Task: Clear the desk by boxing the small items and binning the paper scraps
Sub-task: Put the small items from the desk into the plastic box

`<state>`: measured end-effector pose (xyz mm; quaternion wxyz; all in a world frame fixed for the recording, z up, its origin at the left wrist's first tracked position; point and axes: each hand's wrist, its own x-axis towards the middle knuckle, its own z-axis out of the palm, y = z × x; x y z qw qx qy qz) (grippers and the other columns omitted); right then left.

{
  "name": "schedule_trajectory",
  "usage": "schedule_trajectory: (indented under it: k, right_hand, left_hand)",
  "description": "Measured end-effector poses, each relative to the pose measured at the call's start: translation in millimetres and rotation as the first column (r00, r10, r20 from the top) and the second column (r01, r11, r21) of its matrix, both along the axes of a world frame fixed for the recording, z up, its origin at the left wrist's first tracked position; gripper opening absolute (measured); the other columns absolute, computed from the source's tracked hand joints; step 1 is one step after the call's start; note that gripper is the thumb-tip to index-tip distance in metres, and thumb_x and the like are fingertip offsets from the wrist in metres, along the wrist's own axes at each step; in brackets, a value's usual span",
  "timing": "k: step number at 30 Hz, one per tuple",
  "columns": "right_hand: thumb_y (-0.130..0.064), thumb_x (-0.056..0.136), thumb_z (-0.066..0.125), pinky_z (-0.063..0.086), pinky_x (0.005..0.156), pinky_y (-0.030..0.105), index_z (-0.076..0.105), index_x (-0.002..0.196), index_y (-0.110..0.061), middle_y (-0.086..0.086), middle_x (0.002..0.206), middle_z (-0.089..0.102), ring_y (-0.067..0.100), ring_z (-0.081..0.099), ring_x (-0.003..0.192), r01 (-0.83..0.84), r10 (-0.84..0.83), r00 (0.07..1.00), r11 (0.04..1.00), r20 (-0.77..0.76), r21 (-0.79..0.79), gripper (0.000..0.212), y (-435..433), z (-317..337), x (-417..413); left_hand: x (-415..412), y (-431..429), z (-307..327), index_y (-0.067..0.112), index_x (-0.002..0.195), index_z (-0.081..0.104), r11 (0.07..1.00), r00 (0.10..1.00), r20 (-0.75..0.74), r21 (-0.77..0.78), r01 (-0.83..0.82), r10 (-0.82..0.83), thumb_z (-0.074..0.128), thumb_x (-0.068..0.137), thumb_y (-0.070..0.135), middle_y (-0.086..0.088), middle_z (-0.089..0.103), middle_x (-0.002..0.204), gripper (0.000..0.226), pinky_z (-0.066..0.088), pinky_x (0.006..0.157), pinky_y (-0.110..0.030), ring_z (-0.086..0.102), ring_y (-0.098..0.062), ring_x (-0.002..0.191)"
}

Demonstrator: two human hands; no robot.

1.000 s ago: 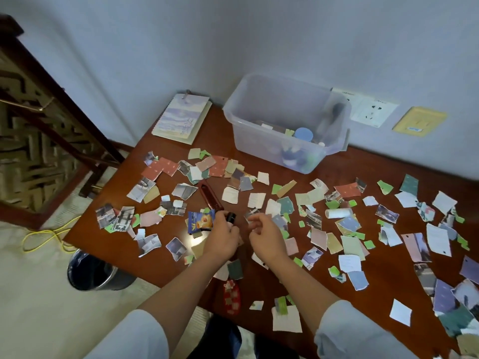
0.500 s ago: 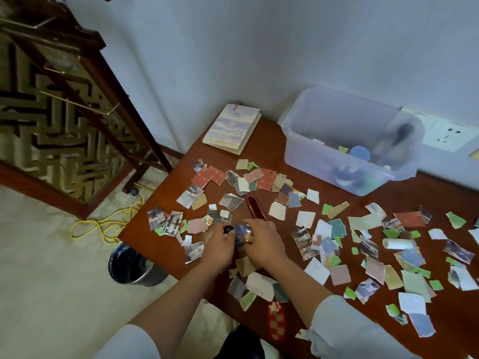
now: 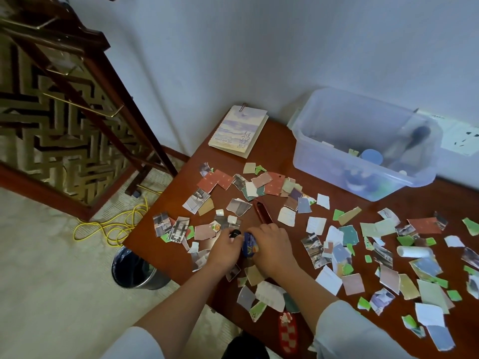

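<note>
Blue packet (image 3: 249, 246) in right hand's (image 3: 272, 251) curled grip, black object (image 3: 235, 233) in left hand's (image 3: 223, 252) pinch, palms down.

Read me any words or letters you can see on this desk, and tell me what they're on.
"Moon And Sea" (faint): cover of the notebook.
"R": green scrap at the desk's near edge.
Too blurred to read: the notebook's vertical characters; the yellow print on the blue packet.
</note>
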<state>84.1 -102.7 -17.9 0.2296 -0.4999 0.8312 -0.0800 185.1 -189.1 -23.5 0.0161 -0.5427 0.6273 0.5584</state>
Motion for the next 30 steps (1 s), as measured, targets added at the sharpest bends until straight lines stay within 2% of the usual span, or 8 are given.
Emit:
schedule_trajectory:
  k: [3, 5, 8, 14, 17, 23, 27, 30]
  right_hand:
    - [-0.039, 0.083, 0.065, 0.036, 0.102, 0.034, 0.044, 0.137, -0.030, -0.004, 0.130, 0.050, 0.017, 0.048, 0.118, 0.239, -0.222, 0.955, 0.969, 0.198, -0.069, 0.058, -1.4, 7.1, -6.8]
    - [-0.038, 0.089, 0.058, 0.044, 0.098, 0.033, 0.044, 0.138, -0.028, -0.005, 0.130, 0.048, 0.016, 0.052, 0.115, 0.420, -0.361, 0.849, 0.904, 0.386, -0.080, 0.051, -2.9, 18.5, -14.5]
    - [-0.033, 0.100, 0.041, 0.049, 0.081, 0.029, 0.052, 0.130, -0.025, -0.001, 0.119, 0.057, 0.013, 0.058, 0.098, 0.622, -0.457, 0.649, 0.779, 0.608, -0.078, 0.033, -5.9, 37.9, -32.0]
    - [-0.030, 0.094, 0.038, 0.041, 0.059, 0.022, 0.053, 0.081, -0.019, 0.002, 0.075, 0.053, 0.019, 0.051, 0.070, 0.831, -0.456, 0.417, 0.541, 0.786, -0.128, 0.023, -0.6, 85.0, -91.5]
    - [-0.028, 0.099, 0.038, 0.045, 0.049, 0.024, 0.055, 0.090, -0.012, 0.007, 0.076, 0.057, 0.017, 0.056, 0.058, 0.889, -0.430, 0.337, 0.439, 0.837, -0.132, 0.024, 7.2, 109.7, -126.4]
    - [-0.017, 0.102, 0.041, 0.056, 0.073, 0.032, 0.059, 0.109, -0.013, 0.008, 0.096, 0.061, 0.018, 0.062, 0.075, 0.968, -0.323, 0.201, 0.208, 0.925, -0.138, 0.019, 16.5, 144.5, -200.6]
    - [-0.009, 0.096, 0.043, 0.047, 0.053, 0.023, 0.057, 0.098, -0.022, 0.008, 0.081, 0.056, 0.016, 0.050, 0.065, 0.946, -0.327, 0.253, 0.280, 0.911, -0.162, 0.020, 11.8, 142.4, -243.6]
    - [0.000, 0.093, 0.046, 0.048, 0.044, 0.018, 0.046, 0.123, -0.026, 0.009, 0.103, 0.055, 0.018, 0.054, 0.070, 0.926, -0.383, 0.254, 0.362, 0.888, -0.108, 0.040, 5.3, 129.6, -267.0]
  left_hand:
    - [-8.4, -4.6, 6.5, 0.018, 0.126, 0.047, 0.998, 0.998, -0.017, -0.029, -0.053, 0.052, 0.044, 0.100, 0.029, -0.004, 0.060, 0.107, 0.029, 0.053, 0.085, -0.037, 0.059, -0.021, 0.095]
    - [-20.0, -8.7, 13.9, 0.018, 0.126, 0.047, 0.997, 0.997, -0.015, -0.022, -0.077, 0.077, 0.043, 0.100, 0.033, -0.009, 0.064, 0.107, 0.030, 0.050, 0.074, -0.031, 0.061, -0.023, 0.089]
    - [-46.0, -9.7, 32.6, 0.009, 0.119, 0.050, 0.998, 0.995, -0.080, 0.014, -0.066, 0.067, 0.040, 0.101, 0.032, -0.006, 0.063, 0.078, 0.031, 0.040, 0.050, -0.023, 0.055, -0.017, 0.058]
    - [-118.3, -6.8, 88.6, 0.011, 0.082, 0.052, 0.994, 0.947, -0.307, 0.088, -0.069, 0.093, 0.041, 0.099, 0.025, -0.004, 0.049, 0.057, 0.025, 0.026, 0.036, -0.019, 0.037, -0.014, 0.037]
    - [-158.0, -7.2, 114.1, 0.011, 0.084, 0.054, 0.993, 0.928, -0.360, 0.093, -0.070, 0.100, 0.043, 0.099, 0.030, -0.001, 0.049, 0.053, 0.026, 0.027, 0.035, -0.017, 0.037, -0.013, 0.036]
    - [-234.1, -4.4, 158.9, 0.009, 0.088, 0.059, 0.980, 0.926, -0.374, 0.195, 0.034, 0.042, 0.041, 0.099, 0.025, -0.006, 0.054, 0.073, 0.026, 0.036, 0.048, -0.024, 0.045, -0.013, 0.053]
    - [-280.0, -10.6, 158.0, 0.014, 0.128, 0.049, 0.982, 0.913, -0.394, 0.109, 0.157, -0.103, 0.038, 0.097, 0.007, -0.009, 0.055, 0.084, 0.034, 0.049, 0.058, -0.028, 0.053, -0.017, 0.063]
    - [-305.1, -23.9, 140.0, 0.024, 0.146, 0.031, 0.954, 0.884, -0.363, -0.068, 0.291, -0.296, 0.040, 0.098, 0.008, -0.012, 0.059, 0.095, 0.052, 0.054, 0.059, -0.024, 0.059, -0.019, 0.076]
